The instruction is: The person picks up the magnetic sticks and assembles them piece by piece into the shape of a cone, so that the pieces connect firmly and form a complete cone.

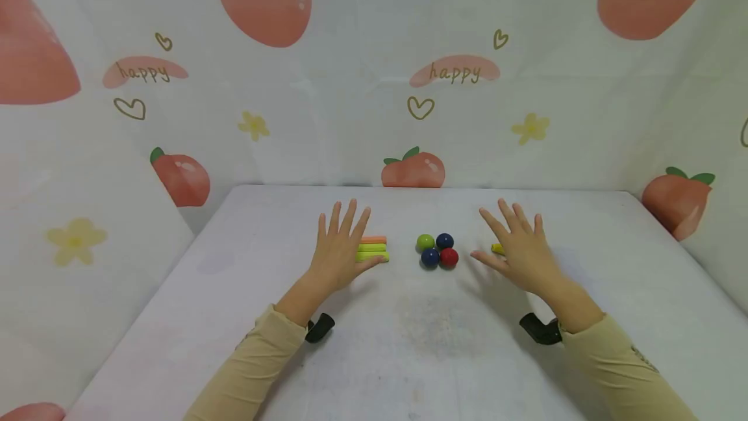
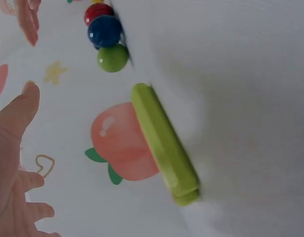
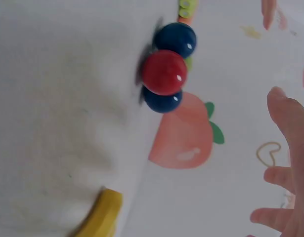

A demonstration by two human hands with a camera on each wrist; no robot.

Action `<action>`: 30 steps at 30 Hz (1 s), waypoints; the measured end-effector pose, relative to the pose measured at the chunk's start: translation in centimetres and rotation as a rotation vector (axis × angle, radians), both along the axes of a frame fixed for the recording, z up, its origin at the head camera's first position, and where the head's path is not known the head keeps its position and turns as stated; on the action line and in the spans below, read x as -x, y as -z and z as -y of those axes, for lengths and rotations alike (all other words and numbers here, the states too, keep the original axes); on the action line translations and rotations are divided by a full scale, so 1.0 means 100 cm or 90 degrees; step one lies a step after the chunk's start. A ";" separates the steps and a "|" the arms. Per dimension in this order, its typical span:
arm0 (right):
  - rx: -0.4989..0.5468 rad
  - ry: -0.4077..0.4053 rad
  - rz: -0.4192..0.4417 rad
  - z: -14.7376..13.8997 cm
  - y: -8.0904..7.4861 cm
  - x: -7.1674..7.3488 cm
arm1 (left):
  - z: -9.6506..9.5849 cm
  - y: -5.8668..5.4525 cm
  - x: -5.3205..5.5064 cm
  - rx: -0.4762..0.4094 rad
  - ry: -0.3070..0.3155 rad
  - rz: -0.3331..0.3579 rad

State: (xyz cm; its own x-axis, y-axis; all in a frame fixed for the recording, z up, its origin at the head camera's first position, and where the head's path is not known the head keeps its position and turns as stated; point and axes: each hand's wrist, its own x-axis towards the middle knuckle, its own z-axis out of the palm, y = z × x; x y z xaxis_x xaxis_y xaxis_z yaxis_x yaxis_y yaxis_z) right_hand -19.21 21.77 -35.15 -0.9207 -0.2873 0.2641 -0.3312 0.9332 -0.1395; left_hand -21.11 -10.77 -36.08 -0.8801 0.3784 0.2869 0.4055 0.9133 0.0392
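My left hand (image 1: 337, 255), fingers spread, hovers over a row of sticks, two yellow-green (image 1: 374, 256) and one orange (image 1: 375, 240); it partly covers them in the head view. The right hand (image 1: 523, 255) is also spread and holds nothing. Beneath its palm a yellow curved piece (image 3: 100, 217) pokes out, mostly hidden in the head view. Between the hands sit glossy balls in a tight cluster: a green ball (image 1: 425, 242), a red ball (image 1: 448, 257), a front dark blue ball (image 1: 430, 258) and a back dark blue ball (image 1: 445, 241).
Everything lies on a white table (image 1: 386, 356). A white cloth wall (image 1: 345, 83) printed with peaches, hearts and flowers rises behind it and at both sides. Black wrist mounts show under the left cuff (image 1: 320, 328) and the right cuff (image 1: 540, 329).
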 end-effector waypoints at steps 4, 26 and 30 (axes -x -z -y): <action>0.068 -0.023 0.016 -0.008 -0.011 -0.001 | -0.005 -0.012 0.000 -0.043 0.030 0.012; 0.224 -0.070 0.069 -0.038 0.009 -0.001 | -0.065 0.003 0.023 -0.427 0.246 0.343; 0.233 -0.068 0.075 -0.039 0.016 -0.002 | -0.073 0.013 0.027 -0.417 0.233 0.381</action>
